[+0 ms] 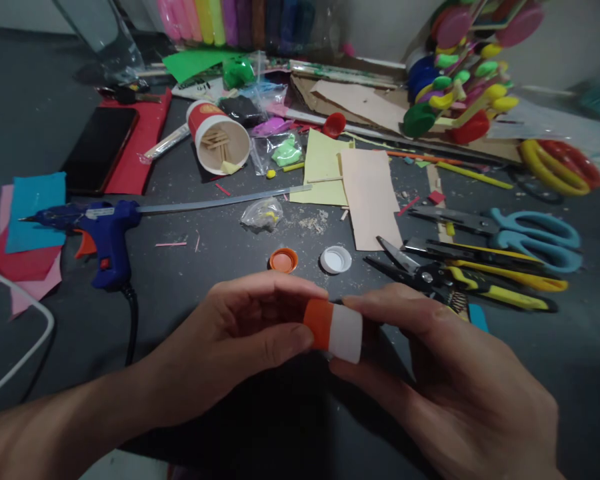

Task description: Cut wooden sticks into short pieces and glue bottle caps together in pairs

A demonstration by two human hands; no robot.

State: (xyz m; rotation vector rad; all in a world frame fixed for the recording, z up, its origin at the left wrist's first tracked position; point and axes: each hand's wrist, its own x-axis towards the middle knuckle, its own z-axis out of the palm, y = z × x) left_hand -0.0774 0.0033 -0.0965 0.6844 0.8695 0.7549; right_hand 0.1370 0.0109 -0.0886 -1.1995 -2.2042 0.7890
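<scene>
Low over the near edge of the table, an orange bottle cap (319, 324) and a white bottle cap (346, 333) meet end to end in a short stack. My left hand (253, 333) is closed on the orange one, thumb in front and fingers behind. Thumb and index finger of my right hand (445, 373) pinch the white one at its top and bottom edges. Just beyond my fingers, another orange cap (283, 261) and another white cap (335, 259) lie with their hollow sides up.
A blue glue gun (107, 233) with a glue stick lies left, its cord running toward me. Blue-handled scissors (535, 233), snips (430, 273) and cutters lie right. Behind are a tipped paper cup (220, 140), a phone (100, 147), paper sheets and a colourful stick model (460, 93).
</scene>
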